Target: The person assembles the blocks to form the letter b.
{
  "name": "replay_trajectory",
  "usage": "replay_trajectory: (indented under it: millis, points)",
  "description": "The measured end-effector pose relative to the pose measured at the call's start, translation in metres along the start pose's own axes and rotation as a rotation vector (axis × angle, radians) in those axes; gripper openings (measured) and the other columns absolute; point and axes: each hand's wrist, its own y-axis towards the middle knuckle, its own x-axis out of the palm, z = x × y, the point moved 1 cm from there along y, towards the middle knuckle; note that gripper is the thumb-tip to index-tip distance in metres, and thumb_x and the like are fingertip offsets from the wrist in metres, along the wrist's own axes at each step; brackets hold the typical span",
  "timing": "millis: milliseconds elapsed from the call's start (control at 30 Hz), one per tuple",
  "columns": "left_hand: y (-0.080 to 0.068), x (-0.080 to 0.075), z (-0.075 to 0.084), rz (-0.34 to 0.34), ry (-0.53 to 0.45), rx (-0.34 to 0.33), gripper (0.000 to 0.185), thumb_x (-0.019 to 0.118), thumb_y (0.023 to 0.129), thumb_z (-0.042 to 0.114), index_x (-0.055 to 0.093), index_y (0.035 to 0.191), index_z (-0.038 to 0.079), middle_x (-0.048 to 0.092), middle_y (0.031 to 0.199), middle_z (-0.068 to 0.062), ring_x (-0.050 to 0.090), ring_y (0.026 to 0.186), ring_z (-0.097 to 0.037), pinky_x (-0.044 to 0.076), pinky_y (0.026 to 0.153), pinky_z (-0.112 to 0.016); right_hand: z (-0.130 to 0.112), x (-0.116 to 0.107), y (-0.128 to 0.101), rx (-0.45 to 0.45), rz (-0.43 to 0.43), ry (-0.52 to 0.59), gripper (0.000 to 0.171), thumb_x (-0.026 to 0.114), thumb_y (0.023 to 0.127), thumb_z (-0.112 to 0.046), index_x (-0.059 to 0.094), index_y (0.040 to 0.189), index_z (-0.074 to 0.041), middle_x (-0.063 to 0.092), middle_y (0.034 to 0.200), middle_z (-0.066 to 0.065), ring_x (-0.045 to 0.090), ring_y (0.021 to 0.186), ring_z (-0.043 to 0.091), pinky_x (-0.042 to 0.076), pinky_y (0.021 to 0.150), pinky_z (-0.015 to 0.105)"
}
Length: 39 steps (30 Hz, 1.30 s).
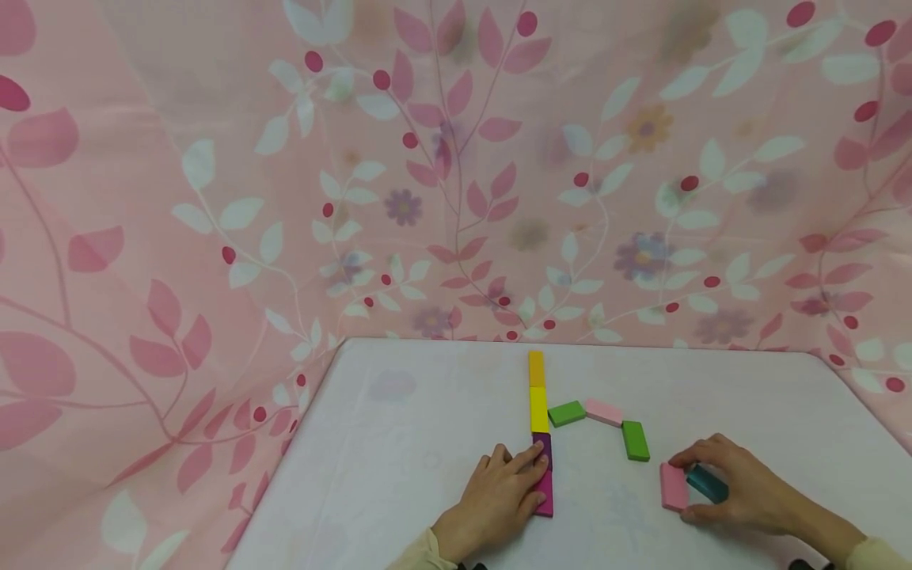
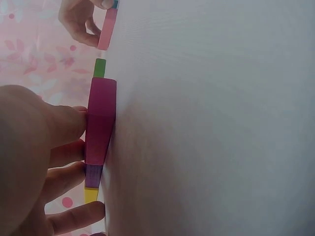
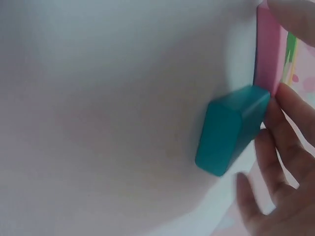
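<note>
Now the left hand (image 1: 499,495) presses the magenta block (image 1: 545,492), fingers straight, at the table's (image 1: 399,443) near edge. Right hand (image 1: 734,491), fingers curled, pinches a teal block (image 1: 707,483) beside a pink block (image 1: 673,486). Likely next: carrying teal over to extend the row.

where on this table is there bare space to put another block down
The widest bare patch of the table lies left of the straight block row and the left hand. Another runs along the far edge behind the green block. Between the row and the right hand it is crowded.
</note>
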Motion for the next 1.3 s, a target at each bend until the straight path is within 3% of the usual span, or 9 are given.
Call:
replay_trajectory:
  millis: [133,367,500,933,1300]
  points:
    - [0.000,-0.001,0.000,-0.015,-0.010,-0.010,0.048,0.057,0.108,0.044,0.057,0.154,0.031,0.043,0.167,0.013,0.040,0.101,-0.011,0.031,0.077,-0.023,-0.004,0.005,0.000,-0.042,0.084,-0.014,0.058,0.095,0.068,-0.061,0.074,0.115,-0.034,0.064,0.106,-0.023,0.051,0.096,-0.002,0.051,0.081,0.023]
    - [0.000,-0.003,0.001,-0.034,-0.032,-0.016,0.048,0.057,0.109,0.044,0.057,0.155,0.032,0.043,0.167,0.013,0.040,0.102,-0.011,0.032,0.078,-0.024,-0.014,0.020,-0.003,-0.174,0.307,-0.057,0.059,0.103,0.056,-0.053,0.075,0.105,-0.039,0.060,0.098,-0.031,0.053,0.091,-0.003,0.043,0.078,0.026]
    - [0.000,-0.002,0.001,-0.027,-0.025,-0.012,0.047,0.057,0.108,0.044,0.058,0.154,0.031,0.044,0.167,0.013,0.040,0.101,-0.011,0.031,0.077,-0.023,-0.022,0.026,0.001,-0.213,0.360,-0.073,0.058,0.103,0.055,-0.055,0.074,0.103,-0.039,0.060,0.096,-0.032,0.054,0.090,-0.004,0.041,0.078,0.027]
    - [-0.001,-0.001,0.001,-0.034,-0.036,-0.013,0.048,0.058,0.108,0.045,0.057,0.154,0.032,0.043,0.167,0.013,0.041,0.102,-0.011,0.033,0.077,-0.025,-0.041,0.039,0.014,-0.234,0.372,-0.085,0.055,0.099,0.057,-0.064,0.074,0.097,-0.035,0.062,0.092,-0.032,0.053,0.088,-0.003,0.037,0.074,0.029]
    - [0.000,0.000,-0.001,-0.019,-0.026,-0.008,0.048,0.057,0.108,0.046,0.057,0.154,0.032,0.043,0.167,0.013,0.041,0.101,-0.011,0.032,0.076,-0.024,-0.065,0.047,0.025,-0.201,0.356,-0.104,0.052,0.094,0.061,-0.071,0.074,0.093,-0.034,0.062,0.088,-0.033,0.048,0.084,-0.004,0.043,0.072,0.028]
